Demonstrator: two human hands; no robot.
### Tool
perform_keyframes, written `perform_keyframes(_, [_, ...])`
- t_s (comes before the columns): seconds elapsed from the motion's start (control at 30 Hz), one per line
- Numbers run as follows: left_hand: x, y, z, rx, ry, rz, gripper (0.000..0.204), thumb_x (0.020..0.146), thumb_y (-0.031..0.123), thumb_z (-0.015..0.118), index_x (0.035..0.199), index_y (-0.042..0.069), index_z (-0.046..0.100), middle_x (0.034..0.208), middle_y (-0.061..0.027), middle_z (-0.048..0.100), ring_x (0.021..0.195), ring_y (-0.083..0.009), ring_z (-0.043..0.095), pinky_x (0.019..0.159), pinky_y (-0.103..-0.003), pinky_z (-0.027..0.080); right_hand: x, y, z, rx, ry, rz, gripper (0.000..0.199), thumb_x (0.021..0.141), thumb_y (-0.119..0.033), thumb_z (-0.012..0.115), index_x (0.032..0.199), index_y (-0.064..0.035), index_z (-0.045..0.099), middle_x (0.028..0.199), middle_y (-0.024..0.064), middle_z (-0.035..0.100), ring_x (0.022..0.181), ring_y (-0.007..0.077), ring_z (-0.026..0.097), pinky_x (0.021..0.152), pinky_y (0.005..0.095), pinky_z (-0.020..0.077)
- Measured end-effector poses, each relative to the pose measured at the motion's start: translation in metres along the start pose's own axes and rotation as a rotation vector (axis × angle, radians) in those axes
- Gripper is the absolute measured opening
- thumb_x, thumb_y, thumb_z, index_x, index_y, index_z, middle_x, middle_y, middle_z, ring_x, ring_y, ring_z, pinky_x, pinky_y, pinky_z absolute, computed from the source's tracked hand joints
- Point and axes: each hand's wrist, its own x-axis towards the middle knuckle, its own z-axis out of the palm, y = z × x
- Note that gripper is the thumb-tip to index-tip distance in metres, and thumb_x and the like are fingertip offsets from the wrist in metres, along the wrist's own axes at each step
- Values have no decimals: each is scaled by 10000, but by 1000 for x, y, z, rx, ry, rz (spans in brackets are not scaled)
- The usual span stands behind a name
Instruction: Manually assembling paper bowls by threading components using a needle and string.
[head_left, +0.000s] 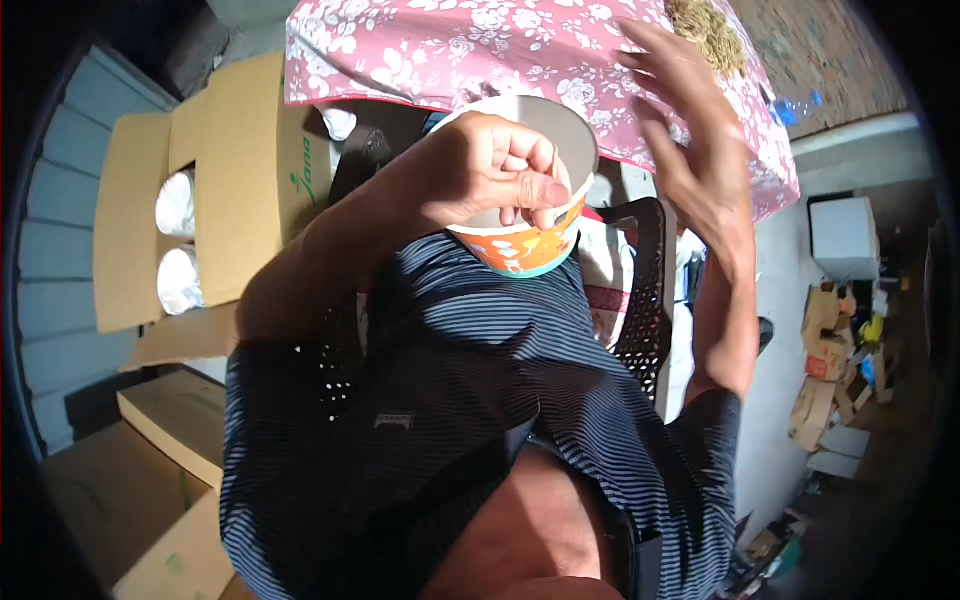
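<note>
Striped shirt (470, 400) fills the foreground; above it the left hand (490, 175) pinches the rim of an empty paper cup (530, 240), thumb outside, fingers curled inside, held just below the floral cloth (450, 50). Spread and empty, the right hand (700, 140) hovers at the cloth's edge near a noodle pile (710, 30). Seemingly the cup awaits filling, so gathering noodles would call for closing those fingers on them.
</note>
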Motion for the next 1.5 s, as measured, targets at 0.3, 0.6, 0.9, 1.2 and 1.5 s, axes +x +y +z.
perform_keyframes(0.3, [3, -23, -8, -187, -88, 147, 216, 1029, 206, 679, 1032, -10, 675, 876, -30, 693, 820, -85, 646, 767, -232, 509, -44, -19, 26, 141, -241, 248, 286, 812, -89, 865, 1072, 4, 789, 842, 67, 651, 811, 172, 610, 742, 314, 492])
perform_keyframes(0.6, [-5, -11, -6, 32, -11, 253, 202, 990, 139, 718, 1049, -53, 729, 902, -77, 747, 818, -109, 694, 774, -243, 557, -48, -5, 34, 397, -242, 428, 167, 868, -46, 828, 1031, -19, 803, 766, -9, 571, 714, 80, 477, 658, 262, 410])
perform_keyframes(0.9, [-4, -20, -7, -155, 18, 146, 178, 999, 136, 709, 1032, -39, 701, 913, -73, 746, 848, -99, 690, 812, -242, 540, -51, -9, 34, 464, -207, 376, 56, 861, 57, 664, 886, 10, 682, 866, 11, 593, 786, 82, 546, 721, 247, 451])
perform_keyframes(1.2, [-8, -21, -10, -407, 32, 56, 206, 939, 17, 731, 1110, -20, 622, 1030, -107, 744, 955, -135, 711, 890, -259, 544, -66, -5, 35, 707, -260, 559, 41, 928, 20, 638, 898, 22, 665, 964, 55, 658, 849, 125, 632, 793, 276, 512])
perform_keyframes(1.5, [-8, -15, 10, 31, 120, 185, 228, 937, -49, 695, 1163, -59, 720, 1067, -110, 753, 1015, -162, 721, 929, -301, 582, -82, -5, 47, 1121, -86, 879, 211, 973, -160, 663, 1034, 42, 675, 906, 54, 649, 698, 103, 521, 750, 319, 533])
